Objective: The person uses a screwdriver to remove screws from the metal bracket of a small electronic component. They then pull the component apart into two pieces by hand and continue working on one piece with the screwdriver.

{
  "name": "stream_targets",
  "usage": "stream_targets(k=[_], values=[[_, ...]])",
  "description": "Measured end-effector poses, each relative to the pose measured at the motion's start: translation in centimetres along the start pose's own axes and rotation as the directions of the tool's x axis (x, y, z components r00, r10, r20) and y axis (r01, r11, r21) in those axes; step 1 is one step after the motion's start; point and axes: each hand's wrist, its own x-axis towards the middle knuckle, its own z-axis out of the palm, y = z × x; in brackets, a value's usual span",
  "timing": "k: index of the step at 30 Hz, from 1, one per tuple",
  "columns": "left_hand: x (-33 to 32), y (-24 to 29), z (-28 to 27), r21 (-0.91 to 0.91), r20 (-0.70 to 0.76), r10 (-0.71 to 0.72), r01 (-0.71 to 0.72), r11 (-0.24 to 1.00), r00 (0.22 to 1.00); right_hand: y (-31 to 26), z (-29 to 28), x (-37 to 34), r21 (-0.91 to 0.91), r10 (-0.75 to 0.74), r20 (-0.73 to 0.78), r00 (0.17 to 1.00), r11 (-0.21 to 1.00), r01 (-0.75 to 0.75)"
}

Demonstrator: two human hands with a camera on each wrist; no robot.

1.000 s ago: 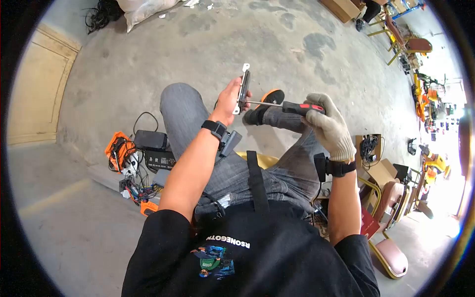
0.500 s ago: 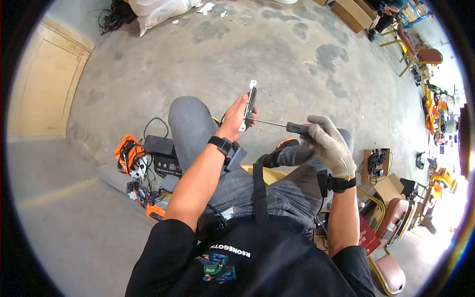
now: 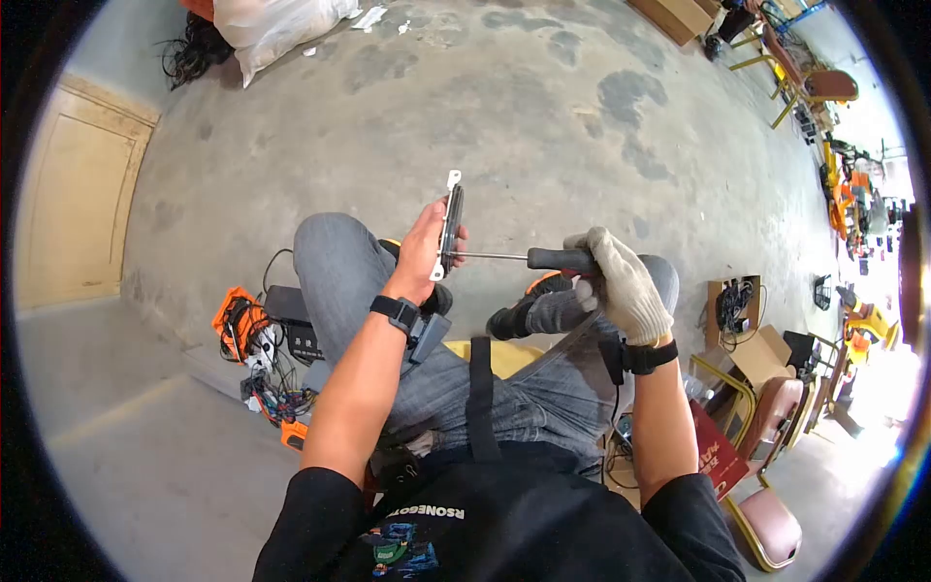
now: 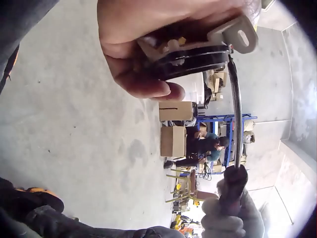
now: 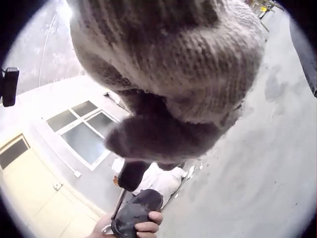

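Note:
My bare left hand (image 3: 419, 256) grips a flat black part with a metal bracket (image 3: 453, 221), held on edge above the floor. Slotted tabs stick out at both bracket ends; one tab (image 4: 243, 38) shows close up in the left wrist view. From the right wrist, the part's face (image 5: 138, 213) looks black and oval. My right hand (image 3: 626, 296), in a knitted glove, holds a screwdriver (image 3: 560, 259) by its dark handle. Its shaft (image 4: 237, 109) runs level to the part, the tip right beside the lower tab.
My bent legs (image 3: 339, 262) lie below the hands. To the left are a black box (image 3: 303, 339), tangled wires and an orange item (image 3: 233, 320). At right stand a cable carton (image 3: 734, 308) and chairs (image 3: 776, 412). A white sack (image 3: 276, 34) lies at the back.
The gloved fingers have shifted round the screwdriver handle, covering its red part more. The tip stays at the part's lower end. The head view has shifted, and both hands appear lower than one second ago.

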Motion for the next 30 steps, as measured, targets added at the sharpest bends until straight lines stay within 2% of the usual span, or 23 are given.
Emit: stream_targets(k=[1, 3, 4, 6, 7, 9, 10, 13, 14, 15, 17, 19, 21, 22, 24, 25, 27, 28, 30], values=[[0.0, 0.2, 0.1, 0.013, -0.012, -0.013, 0.013, 1.0, 1.0, 0.4, 0.0, 0.3, 0.002, -0.003, 0.0, 1.0, 1.0, 0.003], [-0.1, 0.3, 0.2, 0.001, -0.007, -0.021, 0.021, 1.0, 1.0, 1.8, 0.3, 0.9, 0.163, -0.094, -0.077, 0.993, 0.981, 0.106], [-0.1, 0.3, 0.2, -0.001, -0.011, -0.021, 0.021, 1.0, 1.0, 2.1, 0.6, 1.0, 0.166, -0.091, -0.075, 0.993, 0.981, 0.103], [0.0, 0.2, -0.1, -0.007, -0.011, -0.026, 0.026, 1.0, 1.0, 2.0, 1.6, 0.9, 0.197, -0.166, -0.157, 0.974, 0.961, 0.196], [0.2, -0.1, -0.4, -0.009, -0.016, -0.021, 0.02, 1.0, 1.0, 1.6, 1.8, 0.5, 0.191, -0.159, -0.167, 0.973, 0.963, 0.19], [0.4, -0.4, -0.4, 0.001, -0.013, 0.011, -0.011, 1.0, 1.0, 0.3, 1.8, -0.3, 0.13, -0.03, -0.131, 0.991, 0.99, 0.047], [0.4, -0.4, -0.3, -0.003, -0.022, 0.001, -0.001, 1.0, 1.0, 0.9, 0.8, -0.1, 0.033, -0.027, -0.085, 0.996, 0.999, 0.03], [0.1, 0.2, 0.1, -0.004, -0.034, -0.014, 0.014, 1.0, 0.999, 1.2, 0.5, 0.6, -0.021, -0.034, -0.099, 0.995, 0.999, 0.032], [0.0, 0.3, 0.2, -0.002, -0.032, -0.018, 0.018, 1.0, 0.999, 0.9, 0.9, 0.4, 0.064, -0.036, -0.111, 0.993, 0.997, 0.043], [-0.1, 0.3, 0.0, 0.0, -0.044, -0.016, 0.016, 1.0, 0.999, 1.4, 1.2, 0.7, 0.067, -0.034, -0.099, 0.994, 0.997, 0.041], [-0.1, 0.2, 0.0, 0.001, -0.035, -0.014, 0.015, 1.0, 0.999, 2.5, 1.4, 1.2, 0.212, -0.153, -0.187, 0.97, 0.958, 0.192], [-0.1, 0.5, 0.2, 0.005, -0.058, -0.031, 0.031, 1.0, 0.998, 1.7, 1.5, 0.7, 0.273, -0.124, -0.166, 0.978, 0.948, 0.166], [0.0, 0.4, 0.2, 0.001, -0.052, -0.037, 0.037, 0.999, 0.998, 0.8, 1.2, 0.4, 0.212, 0.042, -0.069, 0.997, 0.977, -0.027], [0.0, 0.4, 0.1, 0.006, -0.055, -0.04, 0.041, 0.999, 0.998, 0.6, 0.8, 0.4, 0.217, 0.045, -0.067, 0.997, 0.976, -0.029], [0.1, 0.3, 0.1, -0.002, -0.037, -0.036, 0.036, 0.999, 0.999, 0.5, 0.1, 0.5, -0.061, 0.044, -0.012, 0.999, 0.997, -0.045], [0.1, 0.2, 0.1, 0.001, -0.037, -0.039, 0.039, 0.999, 0.999, 1.2, 0.2, 0.7, -0.057, 0.045, -0.011, 0.999, 0.997, -0.046], [0.2, 0.2, 0.1, -0.003, -0.035, -0.026, 0.026, 1.0, 0.999, 2.9, 0.6, 1.4, 0.237, -0.098, -0.078, 0.992, 0.965, 0.114], [0.2, 0.2, 0.2, 0.001, -0.039, -0.028, 0.028, 1.0, 0.999, 3.2, 0.7, 1.4, 0.242, -0.096, -0.076, 0.992, 0.964, 0.112], [0.1, 0.3, 0.2, -0.015, -0.021, -0.04, 0.039, 0.999, 0.999, 3.2, 1.2, 1.3, 0.206, -0.2, -0.158, 0.967, 0.951, 0.23]])
